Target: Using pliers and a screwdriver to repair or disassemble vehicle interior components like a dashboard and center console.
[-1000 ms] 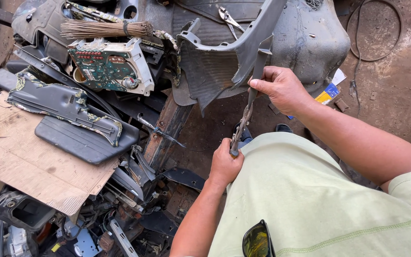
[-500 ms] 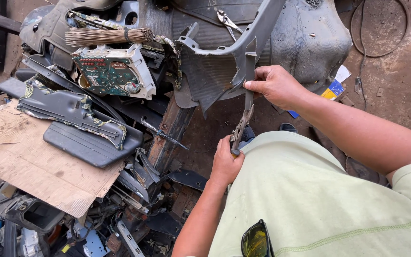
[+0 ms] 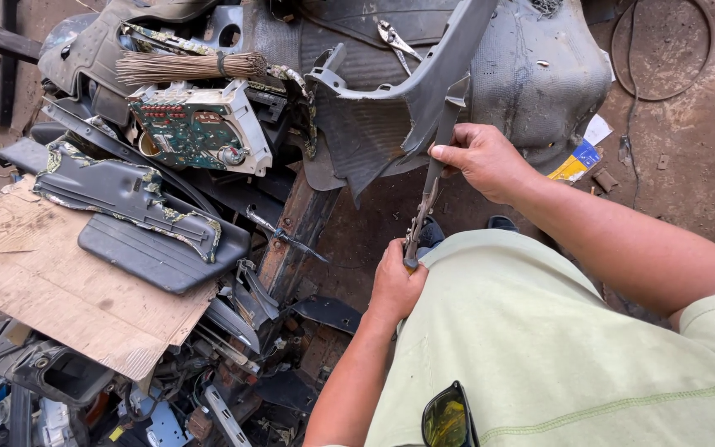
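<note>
Narrow grey metal strip (image 3: 430, 186): held near upright at centre frame, just in front of the person's pale green shirt (image 3: 556, 348); upper end meets the grey plastic trim panel (image 3: 424, 99).
Right hand (image 3: 482, 157): closed around the strip's upper part, thumb and fingers pinching it.
Left hand (image 3: 396, 283): fist clenched round the strip's lower end.
Grey moulded floor mat (image 3: 539, 74): behind the trim panel, lying on the dirt floor (image 3: 688, 157).
Pliers (image 3: 392, 37): on the mat, above the trim panel.
Green circuit board in white housing (image 3: 196, 128): left of the panel, atop a heap of dark car trim pieces.
Bundle of broom bristles (image 3: 188, 66): just above the board.
Cardboard sheet (image 3: 59, 281): lower left, partly under a dark panel.
Sunglasses (image 3: 448, 418): hung at the shirt's front, bottom edge.
</note>
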